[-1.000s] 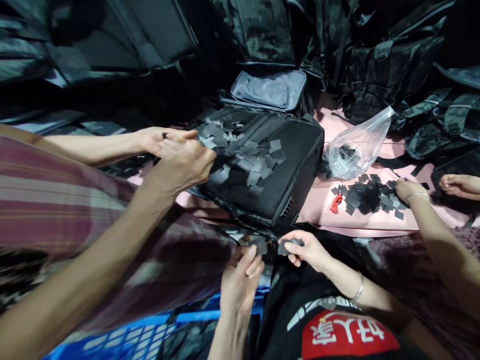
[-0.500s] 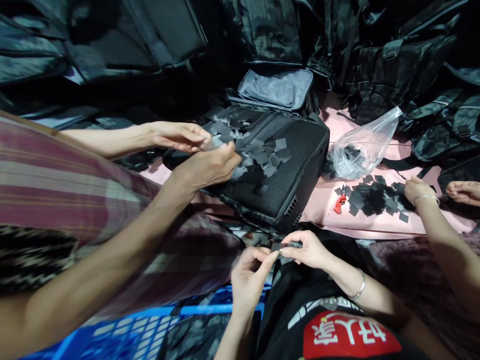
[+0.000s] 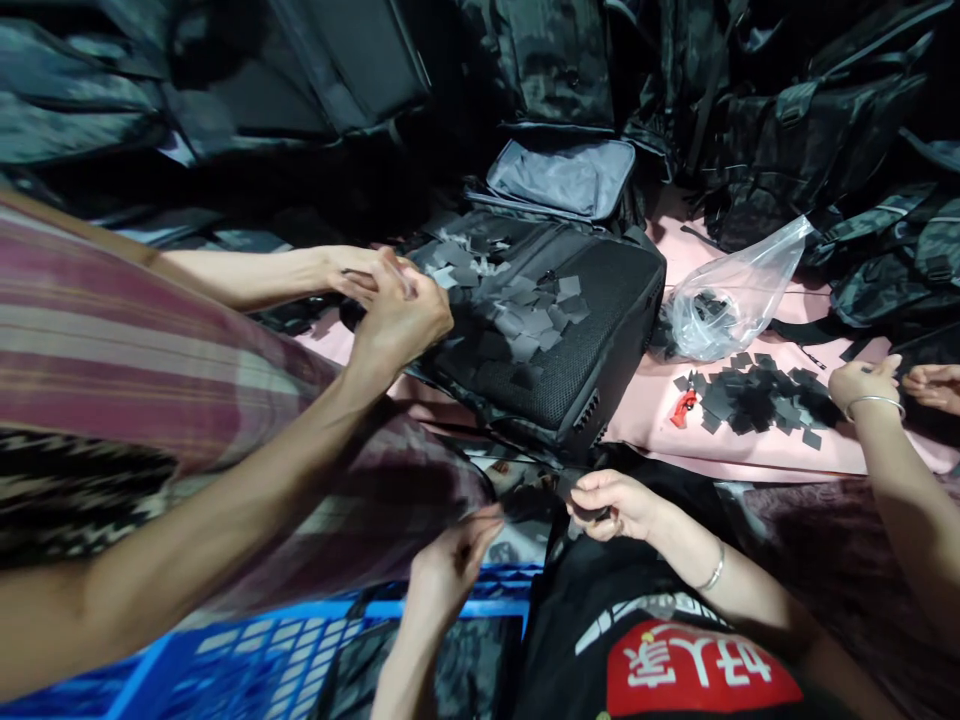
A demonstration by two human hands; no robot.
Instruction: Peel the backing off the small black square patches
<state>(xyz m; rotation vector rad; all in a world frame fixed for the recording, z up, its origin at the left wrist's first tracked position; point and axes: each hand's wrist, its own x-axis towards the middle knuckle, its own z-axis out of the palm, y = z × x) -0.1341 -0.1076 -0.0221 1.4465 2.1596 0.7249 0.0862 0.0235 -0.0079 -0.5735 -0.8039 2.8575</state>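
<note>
The left hand (image 3: 450, 565), low at 6 o'clock, is curled with fingertips pinching a small dark patch (image 3: 517, 503); the pinch is partly in shadow. The right hand (image 3: 619, 503), just to its 3 o'clock, is clenched around another dark piece (image 3: 592, 515), thumb on top, with a thin metal bangle (image 3: 712, 572) at the wrist. Both hands hover over a black shirt (image 3: 600, 620) with a red print, close together but not touching.

At 12 o'clock from them a boxy black bag (image 3: 570, 360) with a coarse mesh face lies on the pink bench (image 3: 750, 455). Flat grey squares (image 3: 525, 320), matte and thin, are scattered over its top. A co-worker's two hands (image 3: 390, 300) at 10 o'clock meet at the bag's left edge, fingers pressed together on a square; the sleeve (image 3: 150, 370) is striped maroon cloth.

At 2 o'clock a crumpled clear plastic sack (image 3: 731, 295) holds more dark pieces, and beside it a loose heap of black squares (image 3: 757, 400) lies on the bench with a small red clipper (image 3: 684, 407) at its left edge. Another person's hand (image 3: 862, 383) with a bangle touches the heap's right side. A blue plastic crate (image 3: 247, 670) with a lattice wall sits at 8 o'clock. Camouflage packs (image 3: 795, 130) are piled across the far side.
</note>
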